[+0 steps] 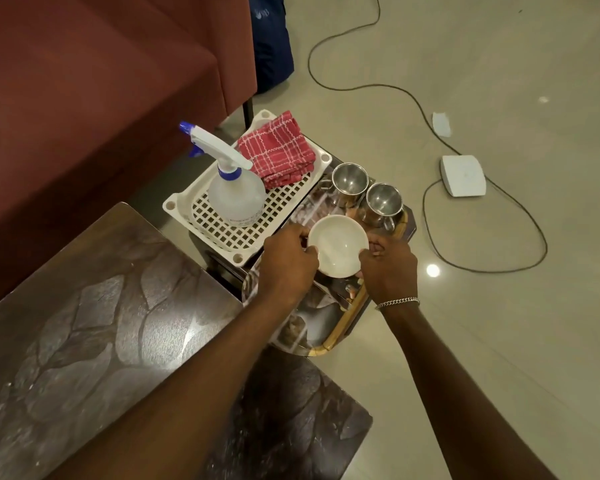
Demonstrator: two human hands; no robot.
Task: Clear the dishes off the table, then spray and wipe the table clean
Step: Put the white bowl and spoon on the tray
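**Spotter A:** Both your arms reach forward from the bottom edge, nearly straight, and meet at the white bowl (338,245) in the middle of the view.

**Spotter B:** Your left hand (288,261) takes the bowl's rim at its 9 o'clock, back of the hand up, thumb and fingers curled onto the edge.

**Spotter A:** Your right hand (388,268) grips the rim between 3 and 4 o'clock, knuckles up, fingers bent inward. A chain bracelet (397,302) sits on that wrist.

**Spotter B:** You have the bowl over the printed tray (321,308) with the bamboo rim. I cannot tell whether it rests on the tray or hangs just above it.

**Spotter A:** At the bowl's 12 to 1 o'clock, a steel mug (350,180) and a second steel mug (384,200) stand upright on the same tray, side by side. The second one is near your right fingers.

**Spotter B:** At 10 o'clock from the bowl is the white plastic rack (238,237), just beside the tray. The spray bottle (236,195) stands upright on it, and the folded red checked cloth (278,154) lies at its far end.

**Spotter A:** The dark wooden table (101,306) lies at 7 o'clock, under your left forearm, its top streaked with pale smears.

**Spotter B:** Beyond it, at 10 o'clock, is the maroon sofa (84,81). At 2 o'clock a black cable (368,86) and a white box (463,180) lie on the floor tiles (465,341).
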